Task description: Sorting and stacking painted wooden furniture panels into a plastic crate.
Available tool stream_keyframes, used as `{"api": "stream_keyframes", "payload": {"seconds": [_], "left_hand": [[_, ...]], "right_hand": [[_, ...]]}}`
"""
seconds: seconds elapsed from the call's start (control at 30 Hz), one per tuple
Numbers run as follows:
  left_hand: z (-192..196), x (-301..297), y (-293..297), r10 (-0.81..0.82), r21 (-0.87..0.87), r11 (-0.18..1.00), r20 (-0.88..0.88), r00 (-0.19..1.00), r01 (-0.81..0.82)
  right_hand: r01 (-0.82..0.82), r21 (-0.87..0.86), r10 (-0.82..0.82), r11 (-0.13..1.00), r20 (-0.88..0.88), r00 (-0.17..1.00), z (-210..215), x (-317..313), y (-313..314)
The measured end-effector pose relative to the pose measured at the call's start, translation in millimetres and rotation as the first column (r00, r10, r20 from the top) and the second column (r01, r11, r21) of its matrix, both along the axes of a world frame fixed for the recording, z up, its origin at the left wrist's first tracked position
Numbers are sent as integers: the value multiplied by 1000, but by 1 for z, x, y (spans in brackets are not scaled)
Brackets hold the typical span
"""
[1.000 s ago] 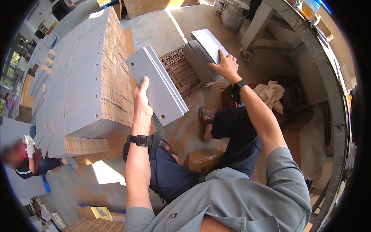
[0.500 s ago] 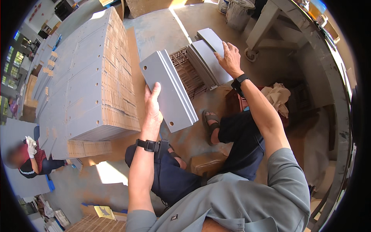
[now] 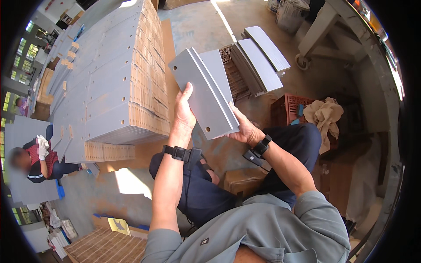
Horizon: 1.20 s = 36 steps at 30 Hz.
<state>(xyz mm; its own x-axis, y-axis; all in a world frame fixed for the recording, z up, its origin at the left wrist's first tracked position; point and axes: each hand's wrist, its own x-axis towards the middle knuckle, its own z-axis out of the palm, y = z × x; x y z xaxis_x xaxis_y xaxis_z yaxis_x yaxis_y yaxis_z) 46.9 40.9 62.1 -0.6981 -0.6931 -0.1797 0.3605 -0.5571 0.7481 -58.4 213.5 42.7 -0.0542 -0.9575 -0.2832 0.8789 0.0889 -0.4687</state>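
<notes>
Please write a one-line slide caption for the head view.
Both hands, left hand and right hand, hold flat grey rectangular panels beside a tall stack of grey boards.

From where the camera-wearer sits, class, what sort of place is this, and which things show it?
Probably a workshop or small factory: a tall stack of grey drilled panels, more panels on a pallet, bare concrete floor; both hands hold grey panels.

left hand point(image 3: 183, 115): raised, fingers gripping | right hand point(image 3: 245, 130): raised, palm up, gripping
</notes>
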Motion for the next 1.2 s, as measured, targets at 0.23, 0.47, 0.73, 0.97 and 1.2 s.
{"api": "stream_keyframes", "payload": {"seconds": [0.23,0.47,0.73,0.97,1.2], "left_hand": [[5,34,-41,232,6,973,-13,973,-232],[11,40,-45,268,33,963,-63,961,-266],[17,38,-40,242,-49,969,-47,969,-244],[15,23,-36,240,-27,970,-53,969,-241],[15,31,-44,202,9,979,-69,977,-202]], "right_hand": [[-128,-63,132,990,67,989,-52,-27,-10],[226,410,106,884,-645,757,-130,-23,-13],[660,266,620,702,-683,-385,-113,-25,-12],[620,269,610,737,-658,-441,-115,-34,13],[611,49,419,790,-770,-480,9,-53,17]]}}
